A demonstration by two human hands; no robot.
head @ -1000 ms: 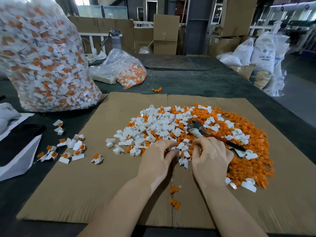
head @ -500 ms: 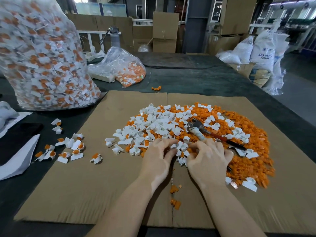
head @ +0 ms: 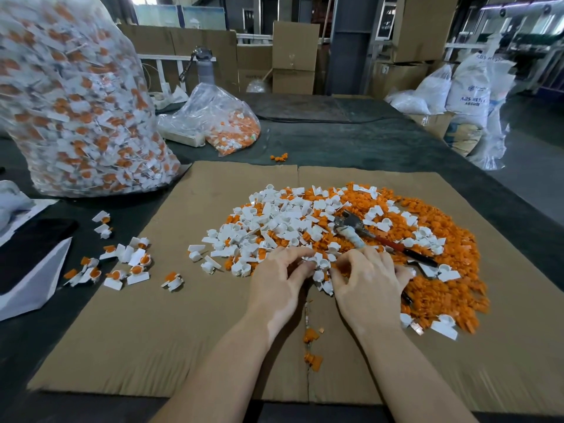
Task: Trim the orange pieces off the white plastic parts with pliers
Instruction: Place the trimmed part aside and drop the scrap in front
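Note:
A heap of trimmed white plastic parts (head: 274,221) lies on a bed of cut orange pieces (head: 442,288) on the cardboard sheet (head: 152,331). The pliers (head: 355,232) rest on the heap, jaws pointing far left, with the red-and-black handle running toward my right hand. My left hand (head: 274,282) and right hand (head: 366,279) meet at the heap's near edge, palms down. Their curled fingertips close on a small cluster of white parts (head: 323,265) between them. Untrimmed white-and-orange parts (head: 134,261) are scattered at the sheet's left edge.
A tall clear bag of untrimmed parts (head: 76,111) stands at the far left, with a smaller bag (head: 219,123) behind the sheet. A white box flap (head: 33,285) and a dark item sit at the left. A few orange bits (head: 311,346) lie on the cardboard seam between my forearms.
Both hands have drawn closer together at the heap's near edge, and their fingers have curled in around white parts. The pliers stay where they lay.

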